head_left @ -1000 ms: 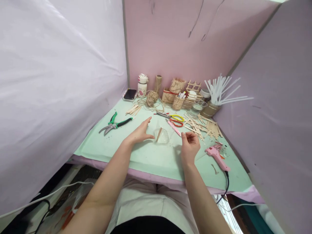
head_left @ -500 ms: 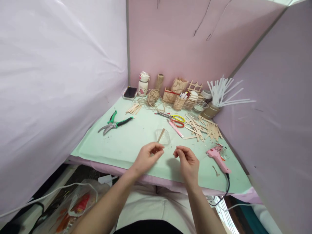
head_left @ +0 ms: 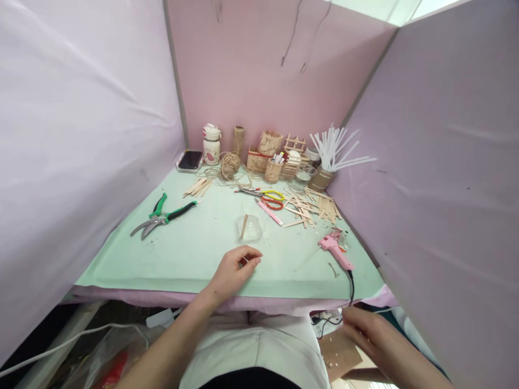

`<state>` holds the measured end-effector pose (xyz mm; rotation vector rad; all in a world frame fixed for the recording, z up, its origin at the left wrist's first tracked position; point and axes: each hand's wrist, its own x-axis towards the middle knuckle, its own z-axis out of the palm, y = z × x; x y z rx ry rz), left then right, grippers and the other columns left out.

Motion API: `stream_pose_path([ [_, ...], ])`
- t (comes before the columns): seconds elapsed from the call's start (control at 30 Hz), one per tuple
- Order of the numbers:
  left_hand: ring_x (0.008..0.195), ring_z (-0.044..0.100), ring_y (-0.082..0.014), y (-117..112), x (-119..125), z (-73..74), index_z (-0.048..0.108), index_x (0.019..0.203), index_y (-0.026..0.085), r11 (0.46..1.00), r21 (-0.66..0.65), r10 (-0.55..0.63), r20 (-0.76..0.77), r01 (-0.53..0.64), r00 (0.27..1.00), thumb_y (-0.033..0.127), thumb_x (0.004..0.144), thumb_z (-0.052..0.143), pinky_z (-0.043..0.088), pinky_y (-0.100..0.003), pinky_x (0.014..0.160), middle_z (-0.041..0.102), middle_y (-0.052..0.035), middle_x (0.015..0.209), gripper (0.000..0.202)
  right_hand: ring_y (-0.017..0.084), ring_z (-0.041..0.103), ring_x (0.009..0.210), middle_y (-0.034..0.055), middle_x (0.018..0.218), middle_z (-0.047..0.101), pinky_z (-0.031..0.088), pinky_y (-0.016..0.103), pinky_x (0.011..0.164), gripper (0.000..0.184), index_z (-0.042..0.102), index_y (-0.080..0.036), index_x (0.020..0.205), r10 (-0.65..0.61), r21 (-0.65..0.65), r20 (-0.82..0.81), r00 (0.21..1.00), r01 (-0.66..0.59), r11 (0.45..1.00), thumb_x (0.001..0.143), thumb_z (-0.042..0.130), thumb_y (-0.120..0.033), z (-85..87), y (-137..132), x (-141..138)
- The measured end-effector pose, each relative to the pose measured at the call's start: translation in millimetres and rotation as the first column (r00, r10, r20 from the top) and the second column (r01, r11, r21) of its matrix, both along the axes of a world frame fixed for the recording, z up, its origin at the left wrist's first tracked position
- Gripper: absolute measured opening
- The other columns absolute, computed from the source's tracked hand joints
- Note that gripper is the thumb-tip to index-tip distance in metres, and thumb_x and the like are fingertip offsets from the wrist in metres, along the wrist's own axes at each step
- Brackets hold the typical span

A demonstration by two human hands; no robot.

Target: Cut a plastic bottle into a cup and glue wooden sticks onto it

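Note:
My left hand (head_left: 238, 270) is near the front of the green tabletop, thumb and fingertips curled together in a pinch. Whatever it holds, if anything, is too small to make out. Just beyond it a small clear plastic dish (head_left: 255, 232) sits with a wooden craft stick (head_left: 244, 227) leaning in it. Past the table's front right edge is my right hand (head_left: 367, 327), low beside the glue gun's cord. Its fingers look curled but are smeared by motion. A pink hot glue gun (head_left: 338, 253) lies on the table above that hand.
Green-handled pruning shears (head_left: 162, 217) lie at left. Scissors (head_left: 270, 195), a pink pen-like tool (head_left: 271, 213) and loose craft sticks (head_left: 302, 208) spread right of centre. A bottle (head_left: 211, 146), twine ball (head_left: 230, 165) and glass bowl (head_left: 304, 177) stand behind. Fabric walls enclose the table.
My right hand has moved away from my left, rightward and down past the table edge. My left hand stays near the dish. The whole view has shifted to the right.

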<state>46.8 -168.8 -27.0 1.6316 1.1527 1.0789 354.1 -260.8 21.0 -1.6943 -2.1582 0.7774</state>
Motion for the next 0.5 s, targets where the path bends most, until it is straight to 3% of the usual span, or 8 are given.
stream_pose_path([
  [0.03,0.077,0.061,-0.0153,0.2,2.4,1.7,0.067,0.089,0.020,1.000,-0.004,-0.012,-0.007,0.012,1.000,0.029,0.083,0.054,0.048,-0.027,0.071,0.068,-0.0033,0.086,0.016,0.024,0.066,0.075,0.0045,0.092,0.070,0.053,0.031,0.058,0.016,0.068,-0.040,0.083,0.034,0.010,0.008,0.999,-0.034,0.999,0.070,0.065,-0.030,2.7,-7.5,9.0],
  [0.07,0.077,0.061,-0.0151,0.4,4.9,4.1,0.067,0.089,0.020,1.000,-0.007,-0.029,-0.015,0.029,0.999,0.029,0.083,0.054,0.047,-0.027,0.071,0.068,-0.0030,0.086,0.016,0.026,0.067,0.092,0.0056,0.114,0.067,0.055,0.032,0.067,0.040,0.067,-0.042,0.103,0.067,0.028,0.010,0.998,-0.067,0.997,0.066,0.069,-0.028,5.7,-13.1,15.2],
  [0.13,0.077,0.061,-0.0148,1.1,10.4,10.4,0.067,0.089,0.021,0.998,-0.007,-0.064,-0.035,0.064,0.997,0.029,0.084,0.054,0.047,-0.026,0.071,0.068,-0.0025,0.085,0.016,0.027,0.061,0.111,0.0067,0.136,0.054,0.055,0.033,0.079,0.058,0.058,-0.041,0.125,0.058,0.064,-0.015,0.998,-0.056,0.996,0.069,0.067,-0.028,12.4,-15.8,19.0],
  [0.17,0.077,0.061,-0.0148,1.6,13.3,13.5,0.067,0.089,0.021,0.997,-0.005,-0.080,-0.046,0.080,0.996,0.029,0.084,0.054,0.047,-0.026,0.070,0.068,-0.0024,0.085,0.016,0.026,0.063,0.107,0.0077,0.133,0.057,0.054,0.032,0.078,0.053,0.058,-0.039,0.126,0.045,0.066,-0.050,0.998,-0.042,0.997,0.073,0.064,-0.030,16.1,-12.0,17.4],
  [0.23,0.077,0.061,-0.0148,2.8,19.1,18.0,0.067,0.089,0.021,0.995,0.001,-0.104,-0.063,0.104,0.993,0.030,0.084,0.054,0.046,-0.026,0.069,0.068,-0.0023,0.084,0.016,0.020,0.067,0.073,0.0054,0.089,0.072,0.052,0.028,0.061,0.022,0.070,-0.033,0.096,-0.056,0.103,-0.122,0.991,0.068,0.992,0.082,0.055,-0.036,23.2,5.9,11.1],
  [0.33,0.076,0.060,-0.0147,4.5,27.1,17.0,0.066,0.089,0.021,0.991,0.004,-0.131,-0.079,0.132,0.988,0.029,0.085,0.054,0.046,-0.026,0.068,0.067,-0.0019,0.083,0.016,0.014,0.048,0.047,-0.0014,0.053,0.057,0.037,0.025,0.046,0.030,0.062,-0.025,0.063,-0.187,0.216,-0.125,0.974,0.210,0.953,0.083,0.054,-0.046,30.9,53.6,5.9],
  [0.43,0.073,0.059,-0.0145,5.5,32.1,8.5,0.066,0.088,0.022,0.990,0.003,-0.139,-0.102,0.140,0.985,0.029,0.085,0.052,0.045,-0.026,0.067,0.066,-0.0013,0.081,0.016,0.013,0.046,0.049,-0.0026,0.050,0.052,0.036,0.025,0.050,0.039,0.054,-0.022,0.055,-0.285,0.393,-0.062,0.957,0.286,0.874,0.087,0.050,-0.044,32.3,117.3,12.3],
  [0.5,0.073,0.058,-0.0145,5.2,33.2,2.5,0.066,0.087,0.022,0.990,0.015,-0.136,-0.131,0.139,0.982,0.028,0.086,0.051,0.044,-0.026,0.067,0.066,-0.0009,0.081,0.017,0.014,0.054,0.060,-0.0011,0.065,0.062,0.041,0.026,0.058,0.021,0.061,-0.021,0.069,-0.313,0.423,0.011,0.950,0.279,0.862,0.086,0.055,-0.031,29.5,163.8,19.4],
])
